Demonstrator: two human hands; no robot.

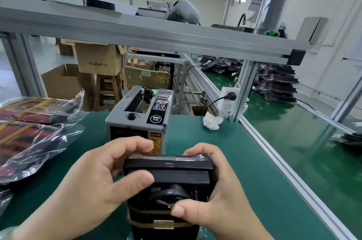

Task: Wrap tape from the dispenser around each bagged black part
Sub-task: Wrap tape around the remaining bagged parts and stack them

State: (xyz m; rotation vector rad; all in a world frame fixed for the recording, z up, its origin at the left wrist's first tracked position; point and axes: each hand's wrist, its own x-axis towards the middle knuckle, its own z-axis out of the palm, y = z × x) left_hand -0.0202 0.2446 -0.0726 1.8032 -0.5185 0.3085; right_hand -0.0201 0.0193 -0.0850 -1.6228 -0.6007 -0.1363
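Two hands hold the bagged black part [170, 173] at 6 o'clock.
The left hand [94, 181] and right hand [221, 196] curl fingers round its sides, thumbs pressing its face; the tape dispenser [137, 120] stands just beyond, at 12 o'clock.

One wide-angle camera, worn on the person's head, looks forward and down across the green tabletop [244, 151]. It sits nearest the left hand [94, 179] and right hand [221, 192], which fill the lower middle of the view and grip the bagged black part [170, 173] close under the lens. Just beyond them, at centre, the tape dispenser [137, 114] faces the camera. The aluminium shelf rail [156, 36] crosses the upper view, bowed by the lens. Beneath it the view runs on to cardboard boxes [98, 59] farther back.
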